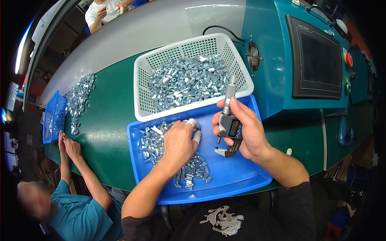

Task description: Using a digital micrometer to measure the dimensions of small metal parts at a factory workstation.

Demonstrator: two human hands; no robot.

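My right hand (254, 134) is closed around a digital micrometer (233, 127), its thimble pointing up and away and its C-shaped frame hanging toward the tray. Nothing shows in the micrometer's jaws. White covers sit on two fingertips of my left hand (179, 141), which is curled over a pile of small shiny metal parts (191, 170), short and angular like long nuts. Whatever its fingertips hold, if anything, is hidden. The pile lies in the left part of a blue tray (229, 182); both hands are above this tray.
Behind the tray stands a white perforated basket (141, 90) full of similar parts. A teal machine (267, 60) with a screen and red button is at right. On the left, a co-worker (80, 209) handles parts by a small blue basket (49, 116) and loose pile. Another person (105, 14) works opposite.
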